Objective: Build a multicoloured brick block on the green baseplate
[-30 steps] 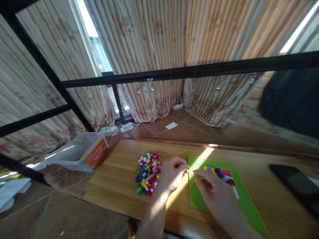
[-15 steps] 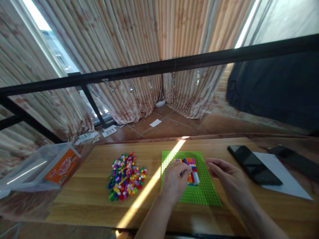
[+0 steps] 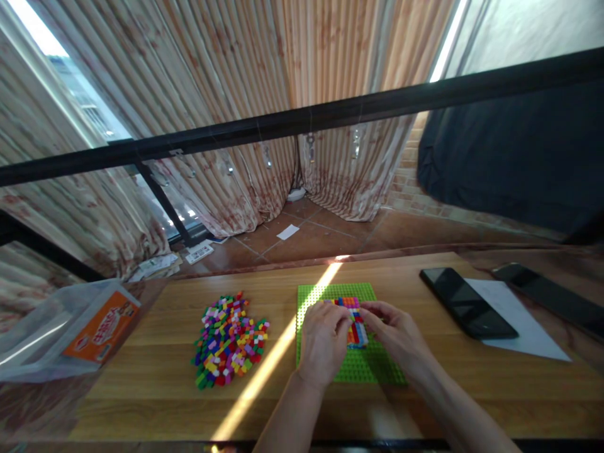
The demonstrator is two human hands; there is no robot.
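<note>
A green studded baseplate (image 3: 346, 371) lies on the wooden table, bearing a block of small colourful bricks (image 3: 357, 333) set in rows. My left hand (image 3: 323, 343) is curled over the left part of these bricks, its thumb and fingers drawn together. What it pinches, if anything, is hidden. From the right, my right hand (image 3: 394, 327) reaches over the plate, fingers bent and close together at the upper right of the brick block. Anything between its fingertips is too small to make out. Left of the plate is a loose pile of toy bricks (image 3: 231, 340) in many colours.
A black phone (image 3: 467, 302) rests partly on a white paper sheet (image 3: 533, 327) at the right, with another dark device (image 3: 557, 296) beyond. A clear plastic box (image 3: 42, 333) with an orange label stands left of the table (image 3: 155, 390). A dark railing (image 3: 264, 126) crosses behind.
My right hand has moved left, from beside the baseplate to the brick block, close to my left hand. My left hand stays over the bricks. The view has shifted slightly.
</note>
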